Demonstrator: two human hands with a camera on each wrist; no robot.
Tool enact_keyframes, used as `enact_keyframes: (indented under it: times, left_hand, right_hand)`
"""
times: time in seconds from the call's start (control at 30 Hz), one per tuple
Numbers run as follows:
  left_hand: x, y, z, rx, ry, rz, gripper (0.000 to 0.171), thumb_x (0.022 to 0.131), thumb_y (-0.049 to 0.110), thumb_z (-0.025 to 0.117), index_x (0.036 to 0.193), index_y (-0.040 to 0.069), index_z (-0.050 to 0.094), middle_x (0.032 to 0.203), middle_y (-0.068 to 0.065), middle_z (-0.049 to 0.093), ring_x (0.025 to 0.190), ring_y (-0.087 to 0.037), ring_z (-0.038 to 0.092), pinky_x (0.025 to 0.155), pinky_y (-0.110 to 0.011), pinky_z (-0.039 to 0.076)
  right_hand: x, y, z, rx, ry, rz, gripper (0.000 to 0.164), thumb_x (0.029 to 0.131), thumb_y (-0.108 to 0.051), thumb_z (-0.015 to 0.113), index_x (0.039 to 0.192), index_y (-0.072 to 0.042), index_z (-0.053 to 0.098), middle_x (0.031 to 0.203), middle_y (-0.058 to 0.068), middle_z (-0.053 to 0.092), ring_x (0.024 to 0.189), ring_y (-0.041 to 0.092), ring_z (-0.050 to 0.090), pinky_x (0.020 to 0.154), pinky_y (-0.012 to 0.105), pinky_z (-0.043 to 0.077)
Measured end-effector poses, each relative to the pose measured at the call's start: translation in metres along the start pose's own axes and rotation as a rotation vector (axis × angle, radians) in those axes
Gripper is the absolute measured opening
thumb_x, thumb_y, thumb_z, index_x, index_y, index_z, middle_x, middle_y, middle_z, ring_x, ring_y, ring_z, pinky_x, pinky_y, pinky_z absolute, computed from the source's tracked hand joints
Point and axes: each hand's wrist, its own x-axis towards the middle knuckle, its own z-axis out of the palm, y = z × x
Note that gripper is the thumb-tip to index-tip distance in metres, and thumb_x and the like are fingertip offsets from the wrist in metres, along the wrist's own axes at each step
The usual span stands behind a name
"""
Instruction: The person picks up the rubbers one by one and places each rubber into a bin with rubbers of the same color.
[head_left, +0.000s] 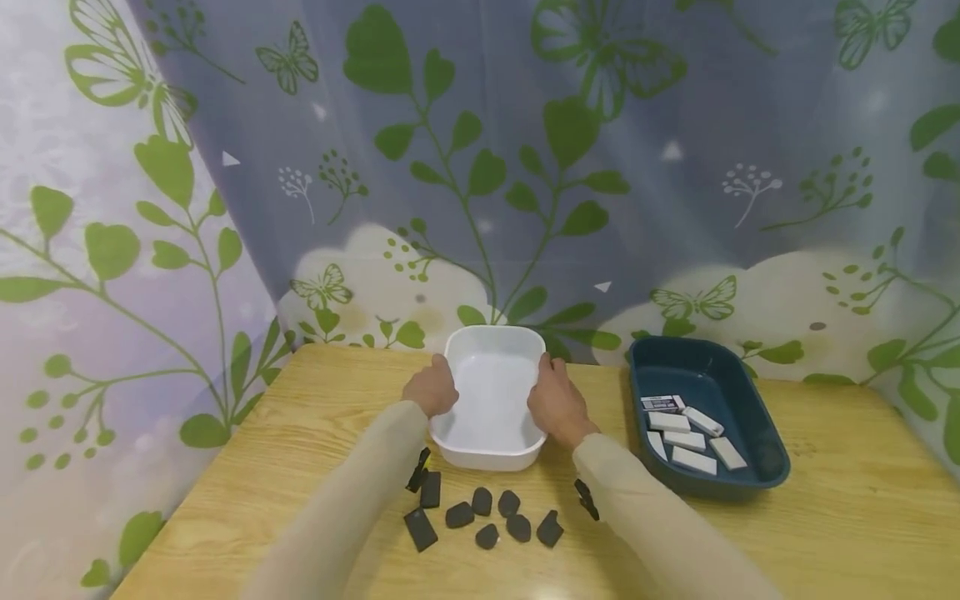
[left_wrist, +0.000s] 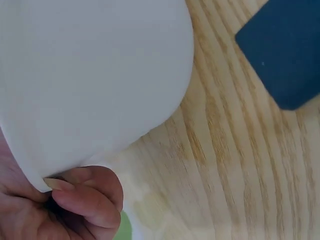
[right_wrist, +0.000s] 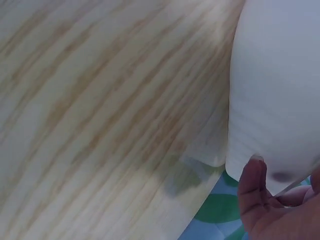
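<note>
While the white tub was over the wooden table, resting or lifted I couldn't tell, the left hand gripped its left rim and the right hand its right. Just in front of the tub lay small dark pieces; to its right stood a dark blue bin holding white blocks; behind the tub hung leaf-printed cloth.

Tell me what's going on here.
Someone's left hand and right hand grip opposite sides of a white tub; whether it is lifted is hard to tell. Dark pieces lie loose on the near side of the table. To the right stands a dark blue tub with several small white blocks inside.
</note>
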Motion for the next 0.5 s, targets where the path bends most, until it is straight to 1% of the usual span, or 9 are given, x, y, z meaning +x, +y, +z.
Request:
enact_keyframes:
  times: [0.13,0.2,0.23,0.27,0.33,0.4,0.47,0.5]
  left_hand:
    - [0.001,0.005,0.001,0.035,0.021,-0.009,0.042,0.091,0.014,0.06,0.123,-0.004,0.041,0.082,-0.015,0.06,0.07,-0.028,0.062,0.062,-0.037,0.051]
    - [0.001,0.007,0.001,0.056,0.043,-0.01,0.04,0.091,0.015,0.061,0.121,-0.003,0.043,0.082,-0.014,0.061,0.071,-0.028,0.062,0.063,-0.038,0.051]
    - [0.0,0.007,0.001,0.066,0.052,-0.011,0.039,0.09,0.015,0.062,0.12,-0.003,0.044,0.082,-0.014,0.061,0.071,-0.028,0.062,0.063,-0.038,0.051]
    - [0.0,0.008,0.0,0.071,0.059,-0.012,0.039,0.09,0.015,0.062,0.12,-0.003,0.044,0.081,-0.014,0.061,0.071,-0.028,0.063,0.063,-0.038,0.052]
    - [-0.001,0.008,0.0,0.074,0.071,-0.015,0.038,0.09,0.014,0.063,0.118,-0.003,0.045,0.08,-0.014,0.061,0.071,-0.029,0.063,0.063,-0.038,0.052]
    - [-0.002,0.008,0.001,0.071,0.08,-0.021,0.038,0.09,0.014,0.063,0.118,-0.004,0.045,0.079,-0.014,0.06,0.07,-0.028,0.062,0.063,-0.038,0.052]
    - [-0.003,0.007,0.004,0.058,0.083,-0.021,0.037,0.09,0.013,0.063,0.118,-0.004,0.045,0.077,-0.013,0.059,0.068,-0.028,0.062,0.061,-0.038,0.052]
    - [-0.004,0.006,0.006,0.055,0.086,-0.022,0.037,0.09,0.013,0.063,0.117,-0.004,0.045,0.076,-0.013,0.059,0.067,-0.028,0.062,0.061,-0.038,0.052]
  right_hand:
    - [-0.001,0.003,-0.005,-0.047,-0.005,0.01,0.057,0.097,-0.014,0.041,0.147,0.006,0.023,0.134,0.025,0.04,0.106,0.035,0.056,0.083,0.047,0.049]
    - [-0.003,0.005,-0.008,-0.049,0.016,-0.008,0.056,0.099,-0.02,0.04,0.147,0.004,0.025,0.135,0.024,0.04,0.113,0.036,0.052,0.086,0.05,0.047]
    - [-0.004,0.006,-0.01,-0.041,0.04,-0.034,0.055,0.1,-0.022,0.04,0.147,0.002,0.027,0.135,0.024,0.041,0.116,0.036,0.05,0.087,0.051,0.046]
    - [-0.007,0.007,-0.012,-0.029,0.076,-0.072,0.053,0.1,-0.023,0.041,0.146,0.001,0.03,0.135,0.023,0.042,0.117,0.037,0.048,0.088,0.051,0.045]
    - [-0.014,0.009,-0.016,-0.008,0.163,-0.178,0.049,0.1,-0.023,0.043,0.143,-0.001,0.038,0.133,0.021,0.044,0.118,0.035,0.047,0.09,0.051,0.044]
    - [-0.026,0.01,-0.021,0.015,0.232,-0.316,0.043,0.098,-0.02,0.048,0.138,-0.002,0.047,0.13,0.018,0.047,0.113,0.031,0.05,0.087,0.046,0.046]
    - [-0.042,0.011,-0.026,0.02,0.253,-0.473,0.038,0.096,-0.016,0.053,0.131,-0.004,0.054,0.125,0.013,0.05,0.105,0.024,0.056,0.082,0.04,0.05]
    - [-0.051,0.012,-0.029,0.016,0.238,-0.549,0.035,0.095,-0.015,0.055,0.129,-0.005,0.057,0.122,0.01,0.052,0.099,0.02,0.058,0.078,0.036,0.051]
